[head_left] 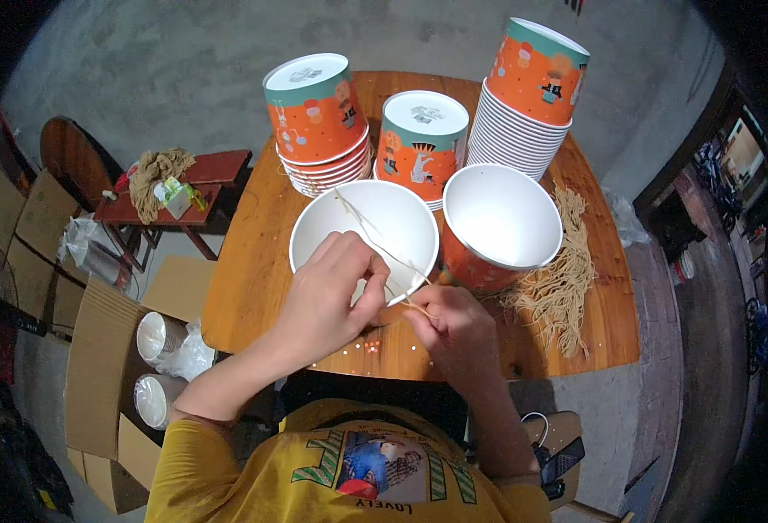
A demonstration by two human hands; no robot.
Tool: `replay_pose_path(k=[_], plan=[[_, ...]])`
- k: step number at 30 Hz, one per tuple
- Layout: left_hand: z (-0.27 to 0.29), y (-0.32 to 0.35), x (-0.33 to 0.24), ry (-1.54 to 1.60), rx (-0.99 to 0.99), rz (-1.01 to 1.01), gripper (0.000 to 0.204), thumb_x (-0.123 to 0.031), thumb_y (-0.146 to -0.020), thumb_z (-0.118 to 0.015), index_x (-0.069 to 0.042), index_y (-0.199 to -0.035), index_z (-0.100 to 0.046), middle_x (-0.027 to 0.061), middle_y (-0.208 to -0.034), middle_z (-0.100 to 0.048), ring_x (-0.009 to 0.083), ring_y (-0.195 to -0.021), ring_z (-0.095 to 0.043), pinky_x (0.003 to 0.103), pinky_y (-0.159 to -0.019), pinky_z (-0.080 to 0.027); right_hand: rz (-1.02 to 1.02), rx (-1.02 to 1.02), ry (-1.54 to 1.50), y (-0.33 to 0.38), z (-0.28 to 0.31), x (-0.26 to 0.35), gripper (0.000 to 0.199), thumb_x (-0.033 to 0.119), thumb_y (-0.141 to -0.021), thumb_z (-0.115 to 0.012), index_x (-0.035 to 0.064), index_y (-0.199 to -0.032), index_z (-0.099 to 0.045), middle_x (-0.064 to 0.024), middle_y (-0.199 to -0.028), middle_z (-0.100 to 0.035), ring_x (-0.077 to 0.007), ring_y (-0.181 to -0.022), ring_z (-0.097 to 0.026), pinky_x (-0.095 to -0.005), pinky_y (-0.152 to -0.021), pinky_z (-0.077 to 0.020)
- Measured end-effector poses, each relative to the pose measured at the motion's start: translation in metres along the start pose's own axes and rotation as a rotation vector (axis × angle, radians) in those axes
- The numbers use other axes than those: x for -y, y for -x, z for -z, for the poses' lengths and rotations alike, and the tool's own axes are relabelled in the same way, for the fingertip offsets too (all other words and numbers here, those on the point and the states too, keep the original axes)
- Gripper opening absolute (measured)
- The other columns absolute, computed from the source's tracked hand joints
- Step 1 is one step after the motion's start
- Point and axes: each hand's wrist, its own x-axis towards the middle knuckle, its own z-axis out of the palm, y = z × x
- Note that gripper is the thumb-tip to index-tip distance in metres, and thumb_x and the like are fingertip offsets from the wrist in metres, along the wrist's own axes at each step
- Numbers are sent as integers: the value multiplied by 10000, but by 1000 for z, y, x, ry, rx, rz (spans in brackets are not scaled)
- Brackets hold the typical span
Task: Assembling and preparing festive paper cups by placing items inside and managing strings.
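A beige string [375, 234] stretches over the mouth of a white-lined paper bucket [406, 209] on the table. My left hand [336, 288], fingers curled, is closed at the bucket's near side with a strand running out of it. Just to its right, my right hand [455, 329] pinches the string between thumb and forefinger near the bucket's rim. Beside it, a second paper bucket [502, 213], orange outside, stands mouth up. A loose bundle of beige strings [563, 279] lies along the table's right side.
Upside-down orange-and-green buckets stand behind: a left stack [319, 109], a short middle stack [423, 139] and a tall right stack [523, 122]. The wooden table [253, 288] has small white bits near its front edge. An open cardboard box [105, 366] holds more white buckets. A red bench [218, 170] stands left.
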Motion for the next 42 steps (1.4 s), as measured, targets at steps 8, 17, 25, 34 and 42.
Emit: replay_pose_path(k=[8,17,25,34,42], plan=[[1,4,5,141,75,18,116,-12,-764,-596,-19,-855,-524,121,-818,-510,307,-800,-519,382,-704,-431,81,-110,141,-2,6,-2,142,43,-726,-675,46,-805,-558,-99,-729,-560,-279,-671,-573,-360,-621,-483],[-7,-1,-7,177,207,-68,131,-79,-812,-626,-16,-891,-544,117,-895,-526,304,-882,-511,377,-752,-429,-53,-52,-236,-11,7,-6,84,32,-803,-641,18,-861,-582,-26,-770,-523,-99,-670,-517,-233,-603,-421],[-6,-1,-8,319,202,104,138,-104,-844,-629,1,-803,-549,91,-740,-515,255,-731,-526,351,-668,-429,-169,-35,-321,-14,9,-7,124,111,-824,-666,35,-869,-579,-86,-777,-572,-196,-685,-594,-317,-628,-478],[-3,-3,-12,277,186,109,116,-94,-833,-621,-12,-802,-545,91,-757,-520,261,-741,-531,354,-681,-430,-196,-75,-248,-7,12,8,94,88,-809,-635,61,-879,-579,-92,-751,-606,-173,-677,-628,-300,-620,-501],[-4,-2,-11,149,124,-32,100,-74,-801,-624,-25,-808,-538,104,-799,-521,291,-796,-525,376,-698,-432,-136,-73,-123,-5,8,9,95,98,-785,-635,67,-857,-582,-113,-707,-595,-235,-621,-623,-330,-573,-501]])
